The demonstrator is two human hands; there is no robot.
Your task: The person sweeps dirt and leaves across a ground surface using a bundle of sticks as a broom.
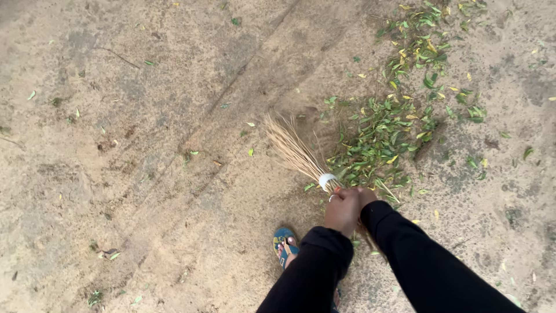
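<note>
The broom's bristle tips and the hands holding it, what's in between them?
In the head view, a white band wraps the straw broom just above both hands.

Broom (292, 149) dry straw bristles; ground (145, 174) rough matt dirt; sleeves (417, 261) matt cloth
</note>
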